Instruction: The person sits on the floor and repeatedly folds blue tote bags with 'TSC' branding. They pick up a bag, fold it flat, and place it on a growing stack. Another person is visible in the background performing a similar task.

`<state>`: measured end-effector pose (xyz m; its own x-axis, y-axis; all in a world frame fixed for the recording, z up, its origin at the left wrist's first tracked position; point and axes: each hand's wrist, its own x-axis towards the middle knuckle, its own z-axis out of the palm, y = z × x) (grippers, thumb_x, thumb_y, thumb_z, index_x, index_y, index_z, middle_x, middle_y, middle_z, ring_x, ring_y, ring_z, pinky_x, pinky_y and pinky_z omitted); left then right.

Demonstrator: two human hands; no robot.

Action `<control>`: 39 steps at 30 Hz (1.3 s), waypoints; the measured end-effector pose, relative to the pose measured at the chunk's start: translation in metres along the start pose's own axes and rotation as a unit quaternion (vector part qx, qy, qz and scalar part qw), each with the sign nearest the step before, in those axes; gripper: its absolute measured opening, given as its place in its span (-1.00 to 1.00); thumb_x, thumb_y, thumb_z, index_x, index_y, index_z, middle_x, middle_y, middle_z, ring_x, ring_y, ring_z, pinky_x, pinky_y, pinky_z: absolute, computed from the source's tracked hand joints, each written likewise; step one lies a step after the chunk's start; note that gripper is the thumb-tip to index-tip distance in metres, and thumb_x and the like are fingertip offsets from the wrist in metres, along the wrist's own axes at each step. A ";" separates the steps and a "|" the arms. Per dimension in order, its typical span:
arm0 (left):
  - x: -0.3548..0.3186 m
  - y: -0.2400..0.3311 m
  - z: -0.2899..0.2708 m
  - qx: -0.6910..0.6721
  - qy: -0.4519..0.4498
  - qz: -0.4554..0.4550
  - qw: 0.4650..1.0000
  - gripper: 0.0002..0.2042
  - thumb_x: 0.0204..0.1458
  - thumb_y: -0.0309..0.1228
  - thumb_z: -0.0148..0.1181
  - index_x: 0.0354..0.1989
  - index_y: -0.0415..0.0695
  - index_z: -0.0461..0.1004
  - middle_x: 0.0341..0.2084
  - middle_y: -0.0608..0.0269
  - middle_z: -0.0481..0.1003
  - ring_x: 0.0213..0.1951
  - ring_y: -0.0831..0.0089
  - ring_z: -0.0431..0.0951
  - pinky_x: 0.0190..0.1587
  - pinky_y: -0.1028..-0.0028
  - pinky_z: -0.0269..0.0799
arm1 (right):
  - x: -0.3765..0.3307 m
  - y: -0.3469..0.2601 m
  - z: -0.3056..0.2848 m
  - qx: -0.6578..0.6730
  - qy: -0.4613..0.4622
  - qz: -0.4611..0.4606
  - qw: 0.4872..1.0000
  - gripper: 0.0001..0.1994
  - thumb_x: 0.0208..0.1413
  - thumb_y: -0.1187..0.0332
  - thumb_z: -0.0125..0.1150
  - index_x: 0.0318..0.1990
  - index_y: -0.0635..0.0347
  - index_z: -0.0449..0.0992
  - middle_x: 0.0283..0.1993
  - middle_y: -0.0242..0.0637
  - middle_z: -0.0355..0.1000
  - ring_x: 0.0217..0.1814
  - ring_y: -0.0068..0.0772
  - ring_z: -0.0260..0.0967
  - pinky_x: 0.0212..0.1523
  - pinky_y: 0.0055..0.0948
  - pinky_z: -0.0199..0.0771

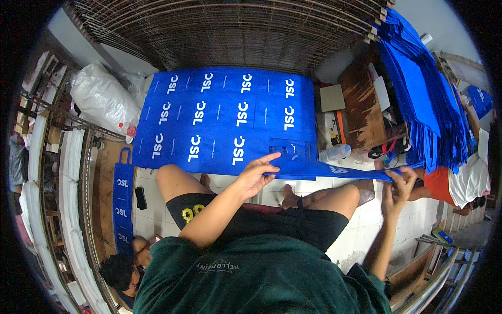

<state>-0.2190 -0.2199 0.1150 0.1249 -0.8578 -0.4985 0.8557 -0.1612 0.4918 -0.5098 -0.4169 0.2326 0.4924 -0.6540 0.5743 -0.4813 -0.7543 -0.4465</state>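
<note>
While the person sits with bare legs stretched out over the white tiled floor [361, 220], both hands work at a large blue sheet of fabric [225, 120] printed with rows of white lettering. The sheet lies flat in front of the knees, spread from the left of the view across to the middle. The left hand [255, 175] rests palm down on the near edge of the sheet, its fingers [267, 158] stretched out almost flat and slightly spread, pressing on the cloth rather than closing round anything. From that edge a narrow blue strip [345, 171] of the same fabric runs to the right, above the right knee. The right hand [398, 189] has hold of the far end of this strip, with the fingers [402, 175] bent and pinched together on it.

Beyond the sheet stands a leaning stack of wire mesh frames [225, 31]. To the right, a thick pile of blue bags [423, 99] hangs over a wooden board [366, 104], and a clear plastic bottle [334, 153] lies near the sheet's right corner. At the left, a stuffed white sack [102, 97] sits beside the sheet, and a single blue bag [123, 204] with handles lies on a wooden surface next to a dark phone [140, 198]. Another person's dark-haired head [119, 271] shows at the lower left.
</note>
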 end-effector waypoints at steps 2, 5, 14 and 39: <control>0.006 -0.008 -0.008 0.011 -0.001 -0.018 1.000 -0.53 -0.07 -0.62 0.00 0.11 -0.17 0.23 -0.35 0.35 0.39 -0.46 0.68 0.43 -0.46 0.76 0.45 | -0.036 0.032 0.024 0.125 0.017 0.068 0.990 -0.80 -0.13 0.33 0.13 -0.35 0.22 0.52 -0.15 -0.18 0.31 -0.01 -0.26 0.20 0.01 -0.33 0.17; 0.012 -0.015 -0.022 0.076 0.061 -0.029 0.995 -0.50 -0.10 -0.60 0.02 0.12 -0.18 0.20 -0.31 0.27 0.38 -0.44 0.61 0.44 -0.46 0.69 0.46 | -0.083 0.058 0.070 0.458 0.118 0.308 0.826 -0.68 0.00 0.16 0.01 -0.27 0.25 0.46 -0.24 -0.23 0.37 -0.10 -0.36 0.29 -0.18 -0.43 0.32; 0.092 -0.005 -0.093 0.101 0.143 -0.069 0.982 -0.54 -0.17 -0.62 0.08 0.01 -0.26 0.26 -0.32 0.17 0.36 -0.35 0.44 0.47 -0.40 0.64 0.46 | -0.083 0.161 0.203 0.229 -0.124 0.464 0.847 -0.50 -0.16 0.73 0.02 0.01 0.13 0.28 0.07 0.09 0.10 -0.18 -0.25 0.35 -0.36 -0.43 0.54; 0.182 -0.124 -0.238 0.680 0.269 0.050 0.681 -0.74 -0.19 -0.46 0.15 -0.24 0.02 0.51 -0.18 0.08 0.44 -0.21 0.08 0.47 -0.11 0.23 0.40 | -0.217 0.211 0.367 0.031 -0.131 0.493 0.859 -0.79 -0.17 0.65 0.11 -0.33 0.19 0.52 -0.34 -0.28 0.46 -0.28 -0.48 0.37 -0.16 -0.51 0.33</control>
<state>-0.1824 -0.2405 -0.2065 0.6278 -0.6534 -0.4230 -0.3798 -0.7315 0.5663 -0.4519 -0.4547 -0.2383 0.0183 -0.9611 -0.2755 -0.7228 0.1777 -0.6678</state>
